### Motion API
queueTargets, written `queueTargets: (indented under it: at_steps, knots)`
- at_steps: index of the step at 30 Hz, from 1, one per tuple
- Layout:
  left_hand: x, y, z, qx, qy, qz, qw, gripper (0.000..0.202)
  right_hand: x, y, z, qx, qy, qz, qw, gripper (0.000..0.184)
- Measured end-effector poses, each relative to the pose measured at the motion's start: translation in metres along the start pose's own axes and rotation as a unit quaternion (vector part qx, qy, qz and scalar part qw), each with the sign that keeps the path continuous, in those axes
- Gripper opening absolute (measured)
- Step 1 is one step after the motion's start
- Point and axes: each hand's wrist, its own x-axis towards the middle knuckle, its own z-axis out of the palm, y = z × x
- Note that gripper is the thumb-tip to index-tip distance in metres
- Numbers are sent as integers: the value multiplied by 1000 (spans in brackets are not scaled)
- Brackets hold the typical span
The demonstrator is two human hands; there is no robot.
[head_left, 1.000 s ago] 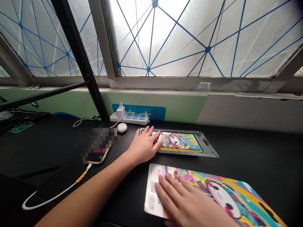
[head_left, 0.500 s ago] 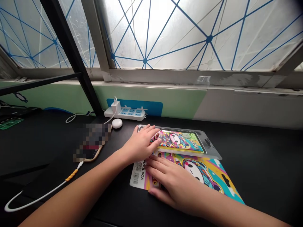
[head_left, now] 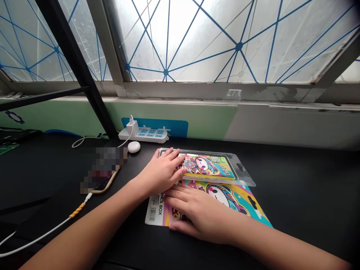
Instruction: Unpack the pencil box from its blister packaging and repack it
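The clear package (head_left: 208, 166), a see-through plastic tray around a bright cartoon-printed box, lies flat, its long near edge overlapping the view of a printed card (head_left: 225, 195) just in front of it. Whether the card runs under that edge or only butts against it, I cannot tell. The card's barcode end reaches out to the left past the package, and a wide stretch of black tabletop (head_left: 303, 195) extends to the package's right. To its left, a round white case (head_left: 134, 147) sits near, with a partly pixelated phone (head_left: 112, 176) farther out and a white cable (head_left: 42, 242) plugged into it.

Behind the package and to its left, a power strip (head_left: 153, 135) stands by the green wall (head_left: 210, 120); above that is a frosted window (head_left: 185, 41) crossed by blue lines.

The left hand (head_left: 163, 170) lies palm down over the package's left end, fingers slightly spread and thumb apart, pressing rather than gripping. In front of the package, the right hand (head_left: 197, 212) rests flat on the card, fingers extended close together, thumb out, clasping nothing.
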Motion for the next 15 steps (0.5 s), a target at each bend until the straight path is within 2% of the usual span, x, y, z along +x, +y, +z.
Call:
queueTargets:
  at_steps: [6,10,12,15]
  knots:
    - [1,-2,5,-2,12,2,1000,48,2,4,12,-113,70,-33,991,35]
    - [-1,-5,6,-7,18,3,1000,50,-4,6,3,-169,135,-48,975,29]
    - [-3,-8,3,-17,1,17,1000,61,-9,15,-11,-189,176,-25,966,28]
    - [-5,-12,-1,-30,-33,47,998,100,-20,42,-39,-222,221,58,948,31]
